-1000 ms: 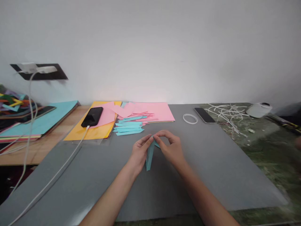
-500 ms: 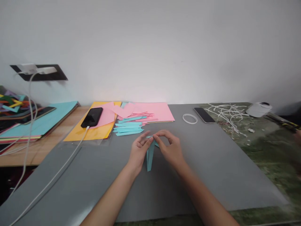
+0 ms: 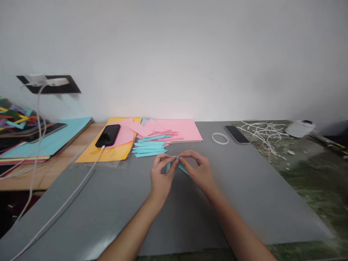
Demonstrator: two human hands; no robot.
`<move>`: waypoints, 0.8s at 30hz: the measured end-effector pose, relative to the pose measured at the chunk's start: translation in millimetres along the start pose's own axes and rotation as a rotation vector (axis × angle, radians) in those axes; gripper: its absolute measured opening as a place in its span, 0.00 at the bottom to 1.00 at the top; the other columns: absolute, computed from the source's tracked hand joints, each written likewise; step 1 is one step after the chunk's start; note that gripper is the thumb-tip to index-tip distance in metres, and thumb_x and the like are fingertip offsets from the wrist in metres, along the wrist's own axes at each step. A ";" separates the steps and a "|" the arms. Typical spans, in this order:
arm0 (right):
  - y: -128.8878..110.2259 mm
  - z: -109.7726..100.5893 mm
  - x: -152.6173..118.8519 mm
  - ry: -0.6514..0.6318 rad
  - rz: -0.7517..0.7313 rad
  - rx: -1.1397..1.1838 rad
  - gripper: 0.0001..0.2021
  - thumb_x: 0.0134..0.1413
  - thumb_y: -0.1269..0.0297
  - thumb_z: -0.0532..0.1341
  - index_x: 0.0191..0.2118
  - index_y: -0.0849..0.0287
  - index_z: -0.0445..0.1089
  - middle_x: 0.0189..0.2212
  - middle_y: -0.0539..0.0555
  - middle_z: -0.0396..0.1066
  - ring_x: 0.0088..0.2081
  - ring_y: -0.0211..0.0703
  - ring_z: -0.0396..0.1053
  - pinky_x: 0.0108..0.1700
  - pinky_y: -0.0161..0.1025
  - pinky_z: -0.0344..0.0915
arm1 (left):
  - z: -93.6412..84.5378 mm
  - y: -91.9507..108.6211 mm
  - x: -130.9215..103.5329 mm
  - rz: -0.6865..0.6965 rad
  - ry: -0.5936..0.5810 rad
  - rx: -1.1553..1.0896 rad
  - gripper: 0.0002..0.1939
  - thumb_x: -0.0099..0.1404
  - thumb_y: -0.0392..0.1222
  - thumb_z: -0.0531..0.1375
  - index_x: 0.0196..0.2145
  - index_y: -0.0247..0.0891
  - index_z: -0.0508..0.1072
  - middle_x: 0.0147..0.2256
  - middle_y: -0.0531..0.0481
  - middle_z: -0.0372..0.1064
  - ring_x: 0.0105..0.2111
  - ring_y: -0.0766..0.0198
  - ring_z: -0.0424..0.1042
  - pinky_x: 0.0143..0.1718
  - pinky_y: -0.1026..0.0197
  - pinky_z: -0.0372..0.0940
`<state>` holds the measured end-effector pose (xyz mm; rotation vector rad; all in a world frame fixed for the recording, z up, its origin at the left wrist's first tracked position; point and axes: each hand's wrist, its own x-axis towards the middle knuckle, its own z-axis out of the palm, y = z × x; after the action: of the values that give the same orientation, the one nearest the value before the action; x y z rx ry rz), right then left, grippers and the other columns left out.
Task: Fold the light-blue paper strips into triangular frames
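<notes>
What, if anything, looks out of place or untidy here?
The white cord on the right: it sprawls in tangled loops, with pale scraps nearby, whereas the white ring lies in a neat circle.

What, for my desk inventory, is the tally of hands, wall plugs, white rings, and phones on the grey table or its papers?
Hands: 2 (left hand, right hand, both on blue paper)
Wall plugs: 2 (left plug, right plug)
White ring: 1
Phones: 2 (cabled phone, uncabled phone)
Total: 7

Left hand (image 3: 160,181) and right hand (image 3: 201,174) pinch blue strip (image 3: 183,168); strip pile (image 3: 150,149) at ten o'clock from hands, pink sheet (image 3: 182,125) at twelve, white ring (image 3: 220,144) at two.
</notes>
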<state>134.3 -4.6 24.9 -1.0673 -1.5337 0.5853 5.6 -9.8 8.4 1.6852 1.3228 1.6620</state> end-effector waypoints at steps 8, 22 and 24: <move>7.7 5.5 -4.2 0.034 -0.065 -0.048 0.03 0.51 0.65 0.59 0.30 0.56 0.70 0.29 0.52 0.73 0.35 0.41 0.70 0.41 0.41 0.64 | -3.8 -3.6 -2.1 0.210 -0.059 0.185 0.06 0.59 0.38 0.58 0.34 0.41 0.75 0.33 0.50 0.72 0.36 0.63 0.70 0.41 0.57 0.64; 4.4 9.3 -8.8 0.163 -0.284 -0.249 0.04 0.50 0.69 0.58 0.28 0.56 0.70 0.29 0.54 0.73 0.34 0.43 0.71 0.42 0.45 0.63 | -6.9 2.0 -1.6 0.290 -0.029 0.337 0.06 0.58 0.38 0.59 0.33 0.44 0.75 0.33 0.50 0.75 0.37 0.61 0.72 0.39 0.56 0.61; 3.0 8.8 -8.9 0.171 -0.262 -0.239 0.04 0.50 0.68 0.58 0.28 0.56 0.70 0.29 0.54 0.73 0.34 0.43 0.71 0.41 0.45 0.64 | -7.2 3.1 -1.0 0.277 -0.014 0.305 0.05 0.58 0.39 0.59 0.32 0.44 0.75 0.32 0.51 0.75 0.37 0.61 0.72 0.40 0.56 0.61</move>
<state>126.5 -9.3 15.8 -1.0429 -1.5854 0.1292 0.0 -14.3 11.9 2.1370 1.4490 1.6541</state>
